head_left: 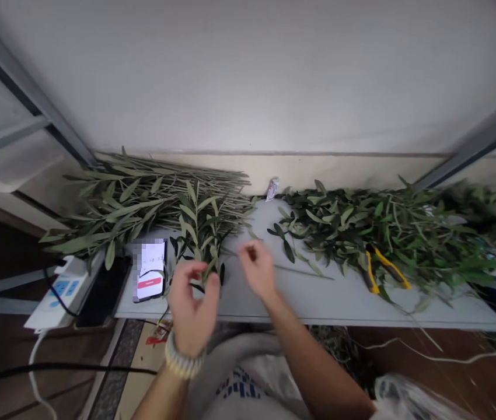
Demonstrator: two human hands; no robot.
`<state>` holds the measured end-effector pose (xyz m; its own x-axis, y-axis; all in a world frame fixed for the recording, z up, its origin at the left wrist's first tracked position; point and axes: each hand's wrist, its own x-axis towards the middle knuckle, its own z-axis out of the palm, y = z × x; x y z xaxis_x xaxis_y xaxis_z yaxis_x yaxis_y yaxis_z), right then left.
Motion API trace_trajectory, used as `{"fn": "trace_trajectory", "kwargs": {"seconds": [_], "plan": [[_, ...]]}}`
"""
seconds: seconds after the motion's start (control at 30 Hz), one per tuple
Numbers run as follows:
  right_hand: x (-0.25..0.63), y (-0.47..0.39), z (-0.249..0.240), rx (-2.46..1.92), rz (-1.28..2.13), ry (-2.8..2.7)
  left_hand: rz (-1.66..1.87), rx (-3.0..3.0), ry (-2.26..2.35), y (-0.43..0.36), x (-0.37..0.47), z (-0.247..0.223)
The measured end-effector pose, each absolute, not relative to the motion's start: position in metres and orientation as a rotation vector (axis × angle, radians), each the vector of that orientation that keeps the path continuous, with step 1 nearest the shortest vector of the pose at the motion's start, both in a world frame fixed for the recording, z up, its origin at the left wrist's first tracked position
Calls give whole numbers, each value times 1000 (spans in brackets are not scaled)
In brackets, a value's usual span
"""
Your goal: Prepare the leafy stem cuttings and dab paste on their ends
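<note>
Leafy sprigs [193,224] are laid on the grey tabletop [239,300] just beyond the left hand [193,306], by whose curved fingers, with the thumb held apart from the forefinger, their lower leaves are partly covered. By the right hand [257,271], whose fingers are curled in close together, a thin bare stem [303,273] is crossed; whether it is pinched cannot be told, as the fingertips are blurred and turned away. A bundle of cut branches [143,201] is seen behind the sprigs, and a leafy heap [348,213] with yellow-handled cutters [372,274] to the right. The step in hand is judged to be the sorting or gathering of sprigs; for the next move, a light grip near the stems seems called for, so that leaves are not crushed.
</note>
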<state>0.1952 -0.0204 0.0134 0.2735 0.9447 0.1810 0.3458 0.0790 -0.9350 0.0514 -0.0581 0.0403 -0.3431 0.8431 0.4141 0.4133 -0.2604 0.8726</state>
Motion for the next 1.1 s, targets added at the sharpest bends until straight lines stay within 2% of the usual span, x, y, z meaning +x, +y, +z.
{"fn": "trace_trajectory", "kwargs": {"seconds": [0.13,0.23,0.33,0.53,0.77,1.1], "plan": [[156,-26,4,-1626,583,-1409,1424,1680,2184,-12,21,18],[136,-29,5,-1662,438,-1479,1066,1728,2189,18,4,7],[125,-27,9,-1716,512,-1640,948,1697,2103,32,1,7],[123,-19,0,-1802,618,-1721,913,1612,2105,25,6,5],[122,-18,-10,-1725,683,-1684,1170,1346,2005,10,0,3],[115,-23,-24,-1608,1000,-1532,1126,957,1927,12,-8,2]]}}
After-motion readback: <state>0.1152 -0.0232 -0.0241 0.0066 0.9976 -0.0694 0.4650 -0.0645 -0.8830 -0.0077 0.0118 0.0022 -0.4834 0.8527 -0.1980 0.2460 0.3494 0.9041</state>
